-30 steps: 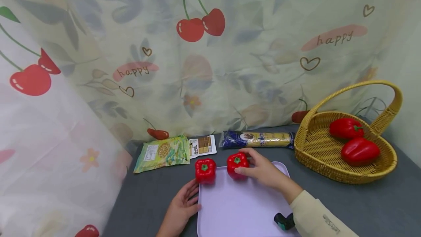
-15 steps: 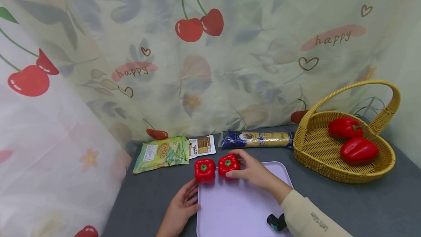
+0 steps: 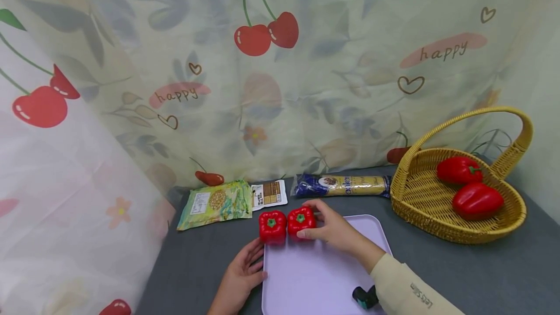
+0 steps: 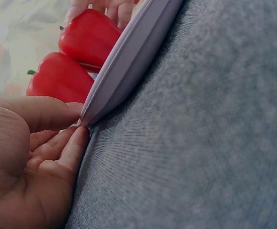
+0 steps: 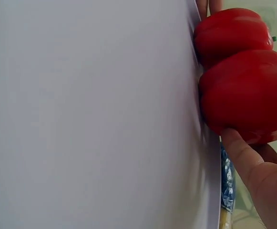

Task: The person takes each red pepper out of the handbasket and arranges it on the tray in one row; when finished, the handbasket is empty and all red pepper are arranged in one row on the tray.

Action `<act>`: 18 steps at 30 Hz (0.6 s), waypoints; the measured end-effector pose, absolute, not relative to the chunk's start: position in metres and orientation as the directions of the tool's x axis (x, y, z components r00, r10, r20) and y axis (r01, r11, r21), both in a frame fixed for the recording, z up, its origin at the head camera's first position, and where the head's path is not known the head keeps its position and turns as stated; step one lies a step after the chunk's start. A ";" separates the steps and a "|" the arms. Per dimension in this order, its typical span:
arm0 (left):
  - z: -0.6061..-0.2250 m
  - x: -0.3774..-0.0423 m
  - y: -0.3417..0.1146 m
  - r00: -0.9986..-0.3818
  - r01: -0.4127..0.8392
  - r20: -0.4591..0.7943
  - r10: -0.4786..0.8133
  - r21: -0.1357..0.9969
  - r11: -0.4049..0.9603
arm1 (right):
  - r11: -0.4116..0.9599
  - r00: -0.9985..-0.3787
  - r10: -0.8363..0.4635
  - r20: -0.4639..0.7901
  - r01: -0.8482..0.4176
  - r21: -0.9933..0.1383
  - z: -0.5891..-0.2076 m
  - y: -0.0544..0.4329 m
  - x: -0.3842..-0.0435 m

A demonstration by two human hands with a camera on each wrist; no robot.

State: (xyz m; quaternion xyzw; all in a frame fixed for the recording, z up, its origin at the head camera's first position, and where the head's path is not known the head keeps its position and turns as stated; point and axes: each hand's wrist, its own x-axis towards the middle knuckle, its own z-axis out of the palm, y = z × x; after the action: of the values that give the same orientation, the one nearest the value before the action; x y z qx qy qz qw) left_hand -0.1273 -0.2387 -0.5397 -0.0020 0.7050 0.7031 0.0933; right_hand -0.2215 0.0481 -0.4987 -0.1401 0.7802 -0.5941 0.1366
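Observation:
My right hand holds a red bell pepper with a green stem at the far edge of a pale purple tray. Close on its left stands a second red bell pepper, upright at the tray's far left corner. In the right wrist view, the gripped pepper and the other one lie against each other along the rim. My left hand is at the tray's left side; the left wrist view shows its thumb and fingers pinching the tray's rim.
A wicker basket with a tall handle stands at the right, two red bell peppers inside. Along the back lie a green-yellow packet, a brown-and-white pouch and a long blue-and-yellow package. A patterned cloth hangs behind.
My right hand has slid its pepper leftward along the tray's far edge, up beside the other pepper. The left hand has kept its place at the tray's left side.

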 end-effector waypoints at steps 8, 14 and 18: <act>-0.541 -0.128 -0.238 -0.983 -0.138 -0.139 0.121 0.990 0.018 | 0.277 -0.917 -0.398 0.000 -0.120 -0.954 -0.499 0.049 -0.220; -0.542 -0.127 -0.239 -0.984 -0.121 -0.121 0.129 0.993 0.005 | 0.292 -0.916 -0.401 0.023 -0.152 -0.944 -0.490 0.055 -0.218; -0.542 -0.127 -0.240 -0.985 -0.117 -0.115 0.131 0.993 -0.004 | 0.272 -0.910 -0.410 0.065 -0.190 -0.943 -0.483 0.063 -0.216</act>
State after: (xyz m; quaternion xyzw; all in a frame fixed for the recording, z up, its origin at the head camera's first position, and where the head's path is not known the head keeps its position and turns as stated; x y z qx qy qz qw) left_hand -0.1269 -0.2396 -0.5417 0.0052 0.7003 0.7084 0.0875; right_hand -0.2165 0.0631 -0.4835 -0.1894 0.7916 -0.5729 0.0963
